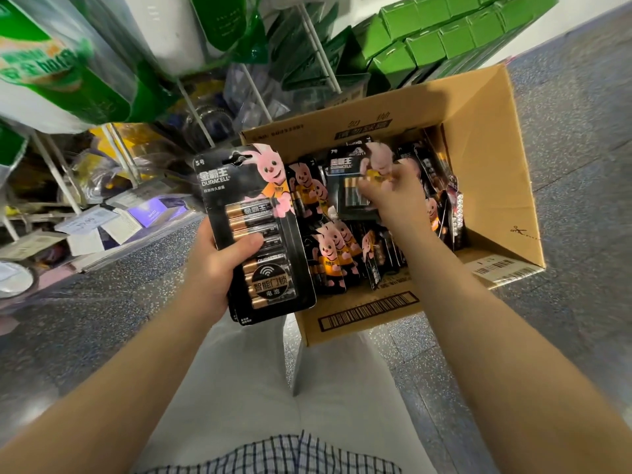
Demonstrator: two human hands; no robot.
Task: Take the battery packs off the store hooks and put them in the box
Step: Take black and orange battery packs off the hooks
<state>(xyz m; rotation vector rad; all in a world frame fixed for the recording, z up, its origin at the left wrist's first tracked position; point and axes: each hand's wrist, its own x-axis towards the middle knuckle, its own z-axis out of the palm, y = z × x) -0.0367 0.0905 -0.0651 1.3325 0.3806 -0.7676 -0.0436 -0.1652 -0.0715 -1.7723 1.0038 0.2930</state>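
An open cardboard box (485, 138) stands on the floor ahead of me, holding several black battery packs (333, 248) with a pink bunny on them. My left hand (213, 268) grips a small stack of large battery packs (254, 230) just left of the box, thumb across the front pack. My right hand (393, 193) reaches into the box, its fingers closed on a smaller battery pack (347, 179) that stands among the others.
Store shelving with white metal rails (318, 46) rises behind the box, hung with green and clear packets. Green cartons (444, 35) are stacked at the upper right. Loose cards and packets (102, 224) lie on the low shelf at left. Speckled grey floor (581, 234) surrounds the box.
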